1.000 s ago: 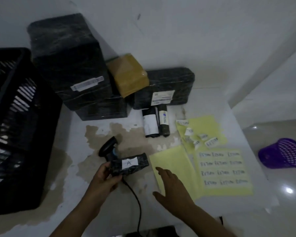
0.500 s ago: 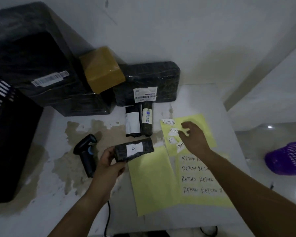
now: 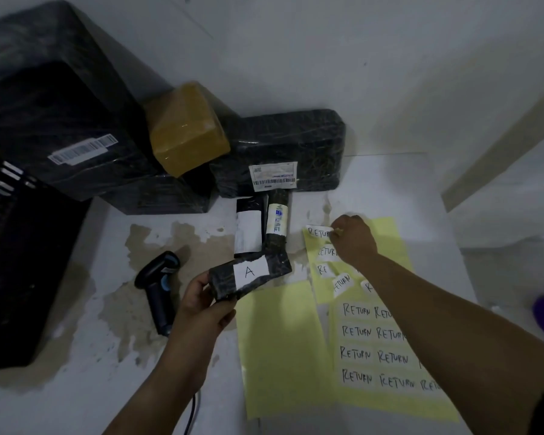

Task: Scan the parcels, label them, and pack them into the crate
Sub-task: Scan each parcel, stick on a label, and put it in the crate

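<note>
- Scanner (image 3: 159, 290) lies on the stained table (image 3: 76, 356) by my left hand (image 3: 201, 304); crate (image 3: 16, 262) far left, black and tan parcels stacked behind
- Since a moment ago my right hand (image 3: 354, 238) has reached further up the yellow sheet (image 3: 393, 243), now pinching a RETURN label (image 3: 318, 231)
- My left hand grips the small black parcel (image 3: 248, 274), marked A, above the table

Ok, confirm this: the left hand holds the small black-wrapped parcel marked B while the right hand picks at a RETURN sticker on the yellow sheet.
Not quite. In the head view, the white label on the small black-wrapped parcel reads A, not B. The rest stands: the left hand holds it while the right hand picks at a RETURN sticker on the yellow sheet.
</note>
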`<state>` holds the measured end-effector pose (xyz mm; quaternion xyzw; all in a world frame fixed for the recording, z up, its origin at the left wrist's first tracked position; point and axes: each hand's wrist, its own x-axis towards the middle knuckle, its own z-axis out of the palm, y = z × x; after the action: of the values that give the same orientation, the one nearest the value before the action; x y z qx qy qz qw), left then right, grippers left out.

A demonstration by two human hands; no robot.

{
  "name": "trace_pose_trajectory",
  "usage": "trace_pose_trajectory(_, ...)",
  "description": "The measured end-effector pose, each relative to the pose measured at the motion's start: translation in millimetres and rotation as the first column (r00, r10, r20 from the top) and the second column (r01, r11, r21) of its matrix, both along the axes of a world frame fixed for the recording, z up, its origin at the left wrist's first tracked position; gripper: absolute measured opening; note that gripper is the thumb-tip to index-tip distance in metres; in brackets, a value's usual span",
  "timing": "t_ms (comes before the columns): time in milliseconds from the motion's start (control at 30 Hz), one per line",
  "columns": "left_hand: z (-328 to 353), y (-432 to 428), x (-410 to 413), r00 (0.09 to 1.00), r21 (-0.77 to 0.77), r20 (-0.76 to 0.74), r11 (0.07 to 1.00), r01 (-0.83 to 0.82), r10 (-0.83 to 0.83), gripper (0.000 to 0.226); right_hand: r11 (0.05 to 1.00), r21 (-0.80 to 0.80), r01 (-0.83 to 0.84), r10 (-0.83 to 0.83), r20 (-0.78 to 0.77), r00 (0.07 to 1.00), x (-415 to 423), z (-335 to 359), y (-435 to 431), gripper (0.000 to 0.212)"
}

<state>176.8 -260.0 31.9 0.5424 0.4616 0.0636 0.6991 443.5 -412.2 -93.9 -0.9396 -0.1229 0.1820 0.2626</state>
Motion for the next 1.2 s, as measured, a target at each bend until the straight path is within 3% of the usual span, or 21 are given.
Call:
trace_pose_trajectory(133,3,-2,3,1.0,0.021,-0.008,1.0,0.007,-0.007,0.042,0.997,-0.071,-0.002,0.0,-0.017,1.0,1,-3,2,0.02)
trace_pose_trajectory(333,9,-2,4,1.0,0.009,-0.006,1.0,0.024,-0.024,0.042,0.989,0.092,0.115,-0.1,-0.153,0.983,7,4,-3,0.018)
trace_pose_trajectory(500,18,-4,0,0.999,-0.025,0.016,0.999,0.042,-0.042,0.04,0.982,0.132,0.133,-0.108,-0.182,0.977,3,14,-12,0.016)
trace_pose_trajectory(600,22,-2,-4,0.998,0.002,0.01,0.998,0.056,-0.056,0.042,0.944,0.265,0.197,-0.129,-0.254,0.959,-4,25,-19,0.015)
trace_pose_trajectory(733,31,4,-8,0.997,0.028,0.013,0.997,0.074,-0.074,0.044,0.863,0.453,0.226,-0.168,-0.165,0.972,-30,71,-27,0.01)
trace_pose_trajectory(933,57,15,-25,0.993,-0.035,0.101,0.998,0.058,-0.054,0.061,0.806,0.589,0.057,-0.018,-0.071,0.997,-126,178,-23,0.015)
trace_pose_trajectory(1067,73,29,-38,0.985,-0.11,0.167,0.992,0.056,-0.037,0.05,0.782,0.613,-0.113,0.126,0.021,0.992,-177,221,-8,0.014)
trace_pose_trajectory(1200,92,43,-49,0.976,-0.088,0.212,0.994,0.064,-0.044,0.022,0.797,0.497,-0.343,0.259,0.231,0.938,-202,243,23,0.012)
